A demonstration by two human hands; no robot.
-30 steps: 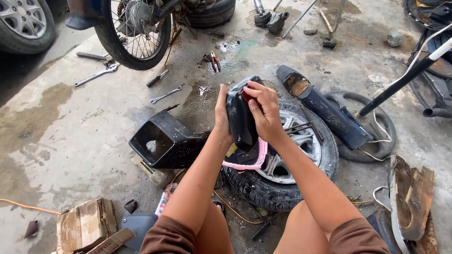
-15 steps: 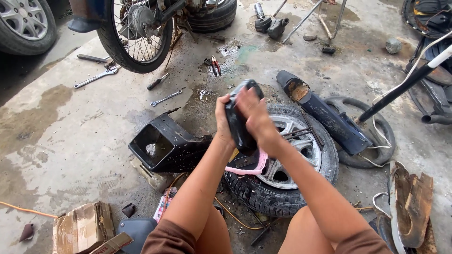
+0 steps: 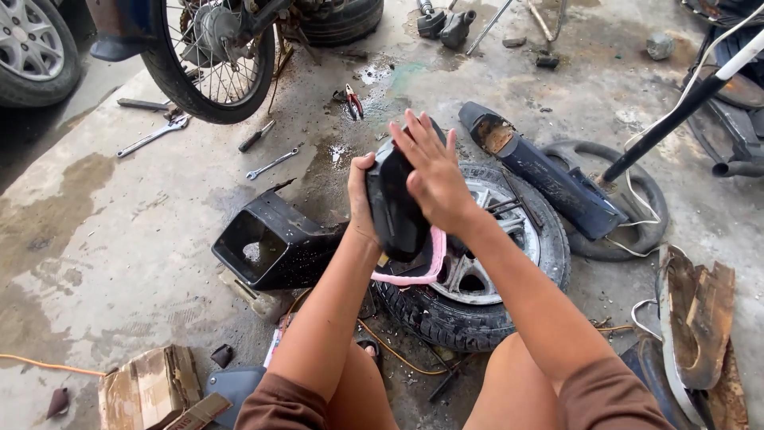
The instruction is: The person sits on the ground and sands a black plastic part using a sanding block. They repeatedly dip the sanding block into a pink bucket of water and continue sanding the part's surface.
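Observation:
My left hand [image 3: 363,201] grips a folded black rubber inner tube [image 3: 393,209] held upright in front of me. My right hand [image 3: 430,171] rests flat against the tube's right side, fingers spread and pointing up. A pink rubber strip [image 3: 414,272] loops below the tube. Directly beneath lies a motorcycle wheel with a black tyre [image 3: 446,314] and a silver cast rim [image 3: 489,255], flat on the wet concrete.
A black plastic body panel [image 3: 267,243] lies left of the wheel, a dark blue fender [image 3: 549,179] and a loose tyre [image 3: 637,203] to the right. Wrenches [image 3: 151,137], pliers [image 3: 353,102] and a spoked motorcycle wheel [image 3: 208,56] sit farther back. A cardboard box [image 3: 147,386] is near left.
My right hand has opened from a grip on the tube to a flat palm with fingers spread. The tube has been lifted slightly higher above the wheel.

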